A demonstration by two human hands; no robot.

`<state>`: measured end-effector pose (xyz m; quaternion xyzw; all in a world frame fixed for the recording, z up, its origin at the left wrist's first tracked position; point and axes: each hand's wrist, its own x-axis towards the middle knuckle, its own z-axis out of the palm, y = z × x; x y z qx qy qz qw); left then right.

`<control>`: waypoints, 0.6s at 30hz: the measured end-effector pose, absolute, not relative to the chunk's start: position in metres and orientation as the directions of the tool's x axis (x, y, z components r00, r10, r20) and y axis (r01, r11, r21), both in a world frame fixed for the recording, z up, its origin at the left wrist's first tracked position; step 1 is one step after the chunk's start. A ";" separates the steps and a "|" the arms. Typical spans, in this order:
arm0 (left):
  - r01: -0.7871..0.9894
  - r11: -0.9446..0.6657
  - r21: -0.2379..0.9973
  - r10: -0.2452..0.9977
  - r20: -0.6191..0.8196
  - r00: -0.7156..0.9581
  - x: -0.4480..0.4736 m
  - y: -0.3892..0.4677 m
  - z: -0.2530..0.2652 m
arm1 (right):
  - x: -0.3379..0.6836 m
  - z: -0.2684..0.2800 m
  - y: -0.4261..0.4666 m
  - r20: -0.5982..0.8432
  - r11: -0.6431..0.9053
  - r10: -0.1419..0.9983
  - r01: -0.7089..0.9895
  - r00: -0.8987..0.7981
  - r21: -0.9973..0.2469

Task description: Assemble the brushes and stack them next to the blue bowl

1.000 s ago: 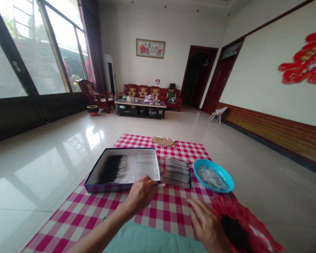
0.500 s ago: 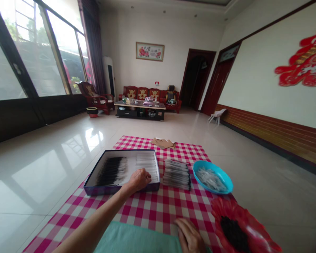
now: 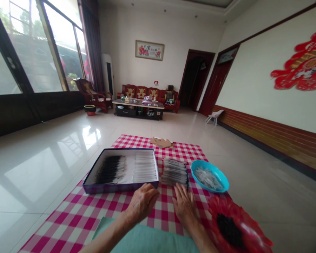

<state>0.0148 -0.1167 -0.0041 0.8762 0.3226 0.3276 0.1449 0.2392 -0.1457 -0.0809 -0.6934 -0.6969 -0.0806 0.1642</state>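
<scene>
My left hand (image 3: 144, 200) is closed just in front of the shallow box (image 3: 109, 188), fingers pinched together; anything inside them is hidden. In the box lie a row of dark, thin pen-like sticks (image 3: 112, 168) on the left and a row of clear tubes (image 3: 144, 167) on the right. My right hand (image 3: 185, 207) is open, its fingers stretched toward the near end of a pile of clear pens with dark ends (image 3: 174, 170). The fingertips look to be at the lowest pens; blur hides whether they touch.
A blue bowl (image 3: 225, 180) of small clear pieces stands right of the pens. Nearer is a red scalloped dish (image 3: 252, 225) with small black pieces. Cardboard scraps (image 3: 162, 142) lie at the far edge of the checkered tablecloth (image 3: 68, 218). Light-green cloth (image 3: 137, 239) is nearest me.
My left hand has pulled back out of the box, toward me. My right hand has moved forward from the near edge to the pens, its fingers now straightened.
</scene>
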 end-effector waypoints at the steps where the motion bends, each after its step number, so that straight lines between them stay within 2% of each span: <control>1: 0.467 -0.746 0.475 0.664 0.474 0.579 0.013 -0.123 -0.010 | 0.240 -0.083 -0.150 0.379 0.049 0.925 0.993 -0.005 -0.104; 6: 0.471 -0.733 0.490 0.672 0.420 0.610 0.013 -0.141 -0.033 | 0.239 -0.079 -0.171 0.509 0.102 0.860 0.991 -0.042 -0.091; 14: 0.510 -0.731 0.453 0.677 0.393 0.622 0.021 -0.143 -0.046 | 0.234 -0.070 -0.166 0.480 0.085 0.877 0.982 0.006 -0.169; 18: 0.555 -0.716 0.424 0.698 0.474 0.538 0.024 -0.143 -0.041 | 0.227 -0.064 -0.171 0.475 0.135 0.879 0.974 -0.032 -0.184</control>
